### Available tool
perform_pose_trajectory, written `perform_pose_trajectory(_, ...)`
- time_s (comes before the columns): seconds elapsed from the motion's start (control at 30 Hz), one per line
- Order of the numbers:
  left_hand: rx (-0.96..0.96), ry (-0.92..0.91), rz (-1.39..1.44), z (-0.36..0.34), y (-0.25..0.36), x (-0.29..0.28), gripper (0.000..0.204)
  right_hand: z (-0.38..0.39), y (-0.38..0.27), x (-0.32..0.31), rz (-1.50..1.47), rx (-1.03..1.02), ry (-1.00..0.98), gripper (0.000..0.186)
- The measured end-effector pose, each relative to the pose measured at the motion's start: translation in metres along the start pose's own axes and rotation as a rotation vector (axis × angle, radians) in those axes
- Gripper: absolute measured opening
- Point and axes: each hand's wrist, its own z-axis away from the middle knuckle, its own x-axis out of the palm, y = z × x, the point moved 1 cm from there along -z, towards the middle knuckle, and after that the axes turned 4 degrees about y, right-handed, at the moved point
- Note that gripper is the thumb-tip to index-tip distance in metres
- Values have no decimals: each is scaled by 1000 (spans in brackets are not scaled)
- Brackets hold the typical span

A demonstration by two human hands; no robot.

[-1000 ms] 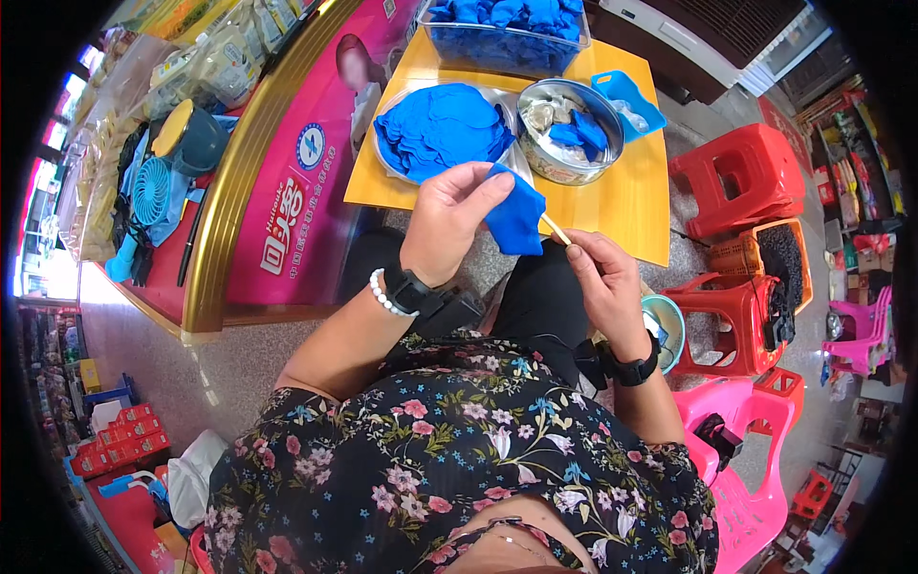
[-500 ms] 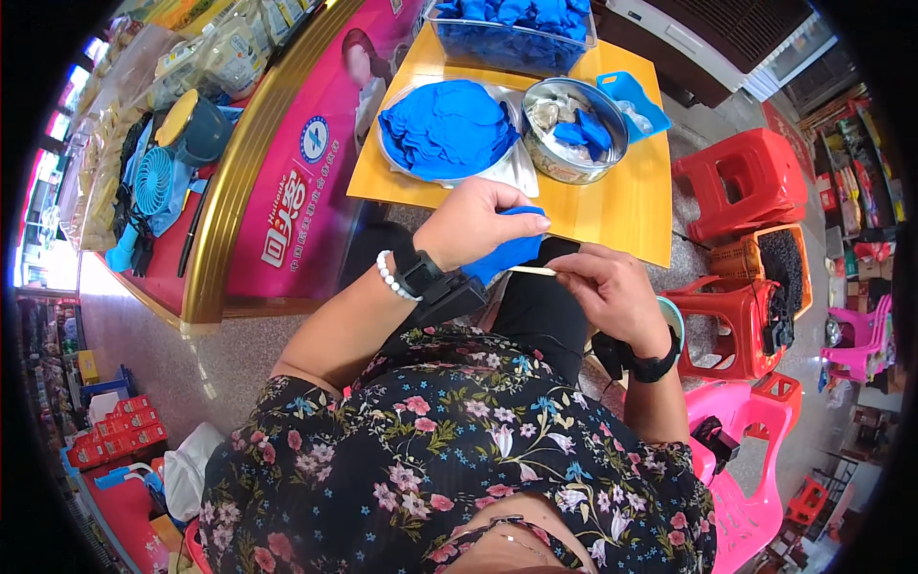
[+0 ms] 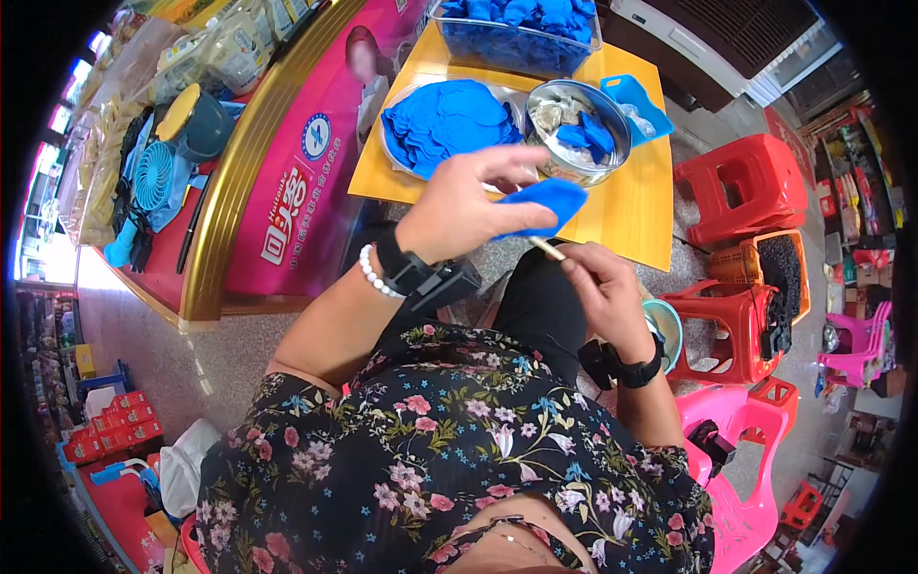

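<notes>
Pinching pale stick (image 3: 546, 249) w/ my R hand (image 3: 609, 298); my L hand (image 3: 457, 206) has fingers spread, thumb across blue cloth (image 3: 566, 198), can't tell from here if gripped. Cloth's midair near tabletop (image 3: 631, 215) edge. From it: blue stack (image 3: 449, 120) abt 10 o'clock, round tin (image 3: 604, 170) abt 12, red stool (image 3: 765, 182) 3.

**Table (image 3: 631, 215) beyond the fingers (image 3: 578, 275), counter (image 3: 287, 182) left, stools (image 3: 741, 191) right**

A cloth piece (image 3: 555, 198) lies under the thumb of the left hand (image 3: 459, 206); a stick (image 3: 547, 249) runs from beside it into the fingers of the right hand (image 3: 612, 297). Beyond the fingers, on the table, a plate (image 3: 404, 171) bearing a cloth pile (image 3: 449, 120) stands leftward, and a tin (image 3: 585, 175) with cloth inside stands rightward. A basket (image 3: 658, 122) sits just right of the tin. Farther off, behind the plate, is a tub (image 3: 574, 59) full of cloth.
</notes>
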Motion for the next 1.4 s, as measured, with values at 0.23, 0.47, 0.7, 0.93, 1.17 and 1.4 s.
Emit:
perform_pose_trajectory(0.23, -198, 78, 411, 12, -28, 0, 15, 0, 4, 6, -17, 21, 134, 15)
perform_pose_trajectory(0.47, -45, 270, 253, 20, -24, 11, 22, 2, 2, 11, -40, -19, 232, 14)
perform_pose_trajectory(0.7, -13, 427, 412, 23, -26, 15, 21, 6, 0, 6, -238, 167, 214, 16)
perform_pose_trajectory(0.93, -74, 440, 541, 22, -16, 22, 14, 3, -3, 6, -195, 181, 91, 19)
perform_pose_trajectory(1.17, -27, 388, 493, 21, -23, 22, 11, 4, 1, 15, -316, 185, 142, 20)
perform_pose_trajectory(1.4, -74, 424, 657, 21, -29, 26, 12, 7, 2, 8, -440, 349, 102, 21)
